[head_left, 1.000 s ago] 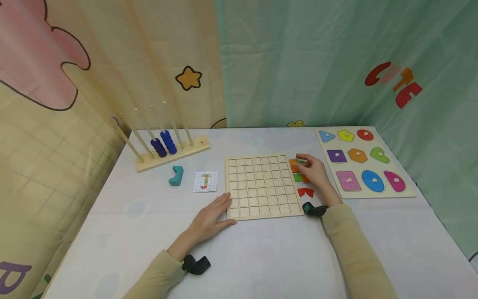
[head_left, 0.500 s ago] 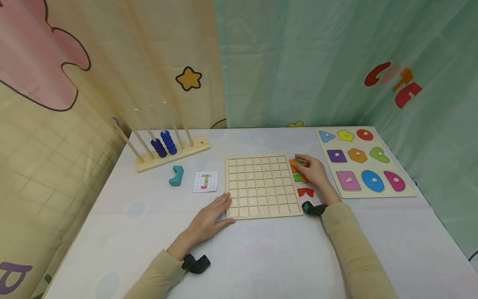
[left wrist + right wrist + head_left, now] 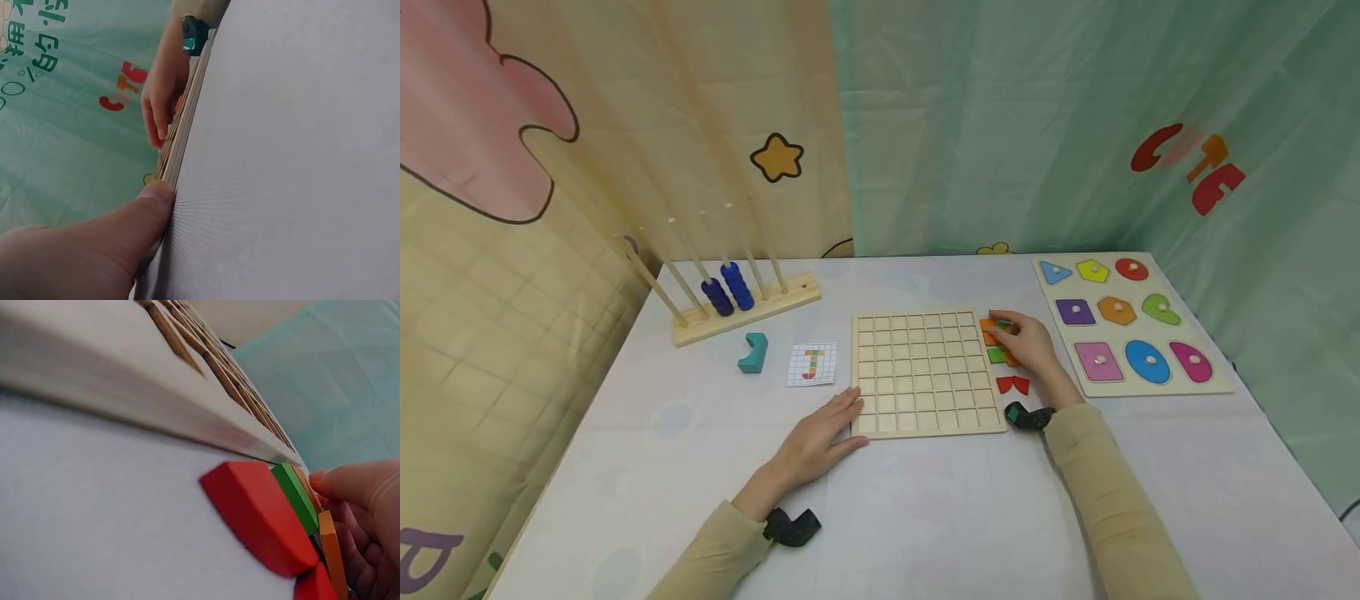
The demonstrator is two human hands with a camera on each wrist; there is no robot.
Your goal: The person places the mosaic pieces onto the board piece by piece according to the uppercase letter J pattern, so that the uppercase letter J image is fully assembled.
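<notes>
A wooden grid board [image 3: 925, 375] lies mid-table in the head view. My left hand [image 3: 816, 437] rests at its near left corner, fingers fairly straight along the left side and thumb at the front edge. In the left wrist view the thumb [image 3: 147, 209] touches the board's rim. Right of the board, my right hand [image 3: 1030, 343] is over the orange tile [image 3: 989, 337] and the green tile [image 3: 996, 356]. Its thumb [image 3: 337, 484] is at the tiles' edge in the right wrist view; whether it pinches one is hidden. Two red rounded tiles [image 3: 1012, 385] lie nearer me.
Left of the board are a card with a J pattern [image 3: 811, 364], a teal block [image 3: 752, 353] and a peg abacus [image 3: 748, 311] with blue beads. At right lies a shape puzzle board [image 3: 1150, 329] with knobbed pieces. Curtains hang behind the table.
Both hands and the grid board have shifted very slightly left. The head view itself has drifted a little. The right hand stays over the tiles.
</notes>
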